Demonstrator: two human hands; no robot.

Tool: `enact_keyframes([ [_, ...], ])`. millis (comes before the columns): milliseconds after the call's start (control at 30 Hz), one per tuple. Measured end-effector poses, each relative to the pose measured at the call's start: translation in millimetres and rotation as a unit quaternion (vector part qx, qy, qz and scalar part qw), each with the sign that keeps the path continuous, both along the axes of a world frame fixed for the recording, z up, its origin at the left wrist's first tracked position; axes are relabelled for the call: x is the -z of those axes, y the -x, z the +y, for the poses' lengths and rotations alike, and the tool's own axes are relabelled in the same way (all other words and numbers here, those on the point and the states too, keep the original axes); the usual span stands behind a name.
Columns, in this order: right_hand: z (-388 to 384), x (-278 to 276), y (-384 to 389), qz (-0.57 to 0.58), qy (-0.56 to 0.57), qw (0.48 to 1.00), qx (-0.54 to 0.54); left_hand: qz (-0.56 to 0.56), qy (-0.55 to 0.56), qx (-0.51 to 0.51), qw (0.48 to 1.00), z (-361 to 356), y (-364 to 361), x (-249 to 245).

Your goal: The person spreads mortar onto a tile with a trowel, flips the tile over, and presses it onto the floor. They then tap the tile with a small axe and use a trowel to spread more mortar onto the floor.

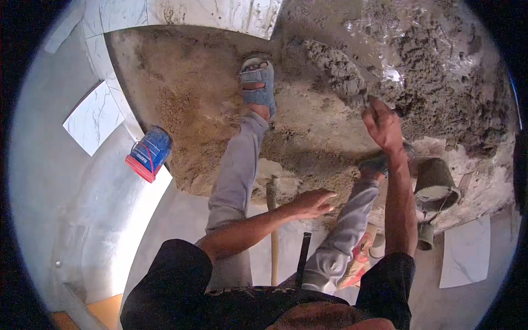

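My right hand (382,125) is closed around the handle of a trowel, in the upper right of the head view. The trowel's blade (360,91) is mostly hidden under a heap of wet grey mortar (338,69). More mortar (440,82) spreads over the floor to the right, with watery, shiny patches. My left hand (313,203) hangs between my legs with its fingers stretched out, holding nothing. Close beside it, a long wooden handle (273,236) stands near my left leg; its lower end is out of sight.
Marble-look tiles (214,14) edge the rough floor at the top. A blue bucket with a red rim (149,154) is at the left, near a loose white tile (93,118). A dark bucket (434,184) lies by my right foot. Another tile (466,253) leans at the lower right.
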State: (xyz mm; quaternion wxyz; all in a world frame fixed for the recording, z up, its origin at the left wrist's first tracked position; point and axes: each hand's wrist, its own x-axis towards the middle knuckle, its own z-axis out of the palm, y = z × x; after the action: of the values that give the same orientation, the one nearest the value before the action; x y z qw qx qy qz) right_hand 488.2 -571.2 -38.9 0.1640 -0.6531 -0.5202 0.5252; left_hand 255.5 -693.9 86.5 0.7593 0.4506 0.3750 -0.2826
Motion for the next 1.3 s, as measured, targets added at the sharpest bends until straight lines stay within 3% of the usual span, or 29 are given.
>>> enact_keyframes([
  [33, 3.5, 2.1, 9.3, 0.000, -0.001, 1.000, -0.003, -0.007, -0.011, -0.012, 1.000, -1.7, 0.2, 0.7],
  [100, 12.3, 5.9, 24.4, -0.186, 0.017, 0.980, -0.075, -0.022, -0.024, -0.026, 0.999, -3.7, -0.1, 2.0],
  [133, 16.5, 7.9, 29.1, -0.220, 0.039, 0.969, -0.100, -0.027, -0.026, -0.028, 0.999, -1.7, 0.0, 1.8],
  [267, 5.2, 18.6, 33.4, -0.242, -0.067, 0.965, -0.081, -0.036, -0.023, -0.036, 0.998, 10.8, -2.6, 0.4],
  [367, -0.6, 11.4, 24.3, -0.261, -0.034, 0.960, -0.097, -0.044, -0.040, -0.070, 0.996, 9.1, -4.1, -0.9],
  [400, 1.5, 9.6, 21.2, -0.257, -0.070, 0.962, -0.059, -0.054, -0.049, -0.069, 0.995, 11.9, -5.4, 1.6],
  [500, 27.0, 7.8, -6.7, -0.234, -0.082, 0.969, 0.007, -0.048, -0.029, -0.073, 0.996, 11.7, -7.2, -4.8],
  [533, 32.6, 18.0, -24.7, -0.224, -0.031, 0.974, -0.004, -0.041, -0.024, -0.073, 0.996, 14.0, -8.5, -6.9],
  [600, 74.3, 27.7, -50.9, -0.231, -0.115, 0.966, 0.023, -0.037, -0.027, -0.073, 0.996, 20.7, -8.6, -3.9],
  [667, 121.1, 35.7, -72.5, -0.324, -0.117, 0.939, -0.002, -0.031, 0.006, -0.096, 0.995, 20.7, -7.9, -3.9],
  [733, 152.8, 75.9, -105.6, -0.327, -0.201, 0.923, -0.011, -0.033, -0.009, -0.098, 0.995, 16.6, -6.3, -1.3],
  [800, 191.8, 81.2, -118.3, -0.374, -0.136, 0.916, -0.048, -0.038, -0.023, -0.099, 0.994, 14.8, -5.7, 2.2],
  [900, 209.0, 88.0, -125.5, -0.364, -0.184, 0.908, -0.096, -0.045, -0.043, -0.096, 0.993, 17.1, -4.2, 3.0],
  [933, 200.9, 111.8, -142.1, -0.287, -0.313, 0.896, -0.133, -0.037, -0.032, -0.098, 0.994, 17.4, -4.8, 2.8],
  [967, 183.4, 113.1, -140.0, -0.286, -0.310, 0.897, -0.136, -0.030, -0.023, -0.101, 0.994, 17.0, -6.0, 1.3],
  [1033, 148.3, 98.4, -136.8, -0.371, -0.208, 0.891, -0.159, -0.033, -0.028, -0.102, 0.994, 20.7, -7.0, 1.6],
  [1100, 120.9, 60.9, -127.4, -0.314, -0.177, 0.916, -0.174, -0.036, -0.029, -0.103, 0.994, 18.5, -7.6, 0.2],
  [1167, 88.0, 58.4, -132.7, -0.307, -0.112, 0.921, -0.211, -0.041, -0.028, -0.111, 0.993, 14.7, -6.2, 4.6],
  [1233, 34.5, 69.8, -145.4, -0.309, -0.193, 0.907, -0.209, -0.042, -0.034, -0.114, 0.992, 12.4, -6.6, 3.6],
  [1300, 5.0, 44.9, -136.4, -0.316, -0.129, 0.909, -0.238, -0.044, -0.044, -0.117, 0.991, 12.2, -7.2, 6.0],
])
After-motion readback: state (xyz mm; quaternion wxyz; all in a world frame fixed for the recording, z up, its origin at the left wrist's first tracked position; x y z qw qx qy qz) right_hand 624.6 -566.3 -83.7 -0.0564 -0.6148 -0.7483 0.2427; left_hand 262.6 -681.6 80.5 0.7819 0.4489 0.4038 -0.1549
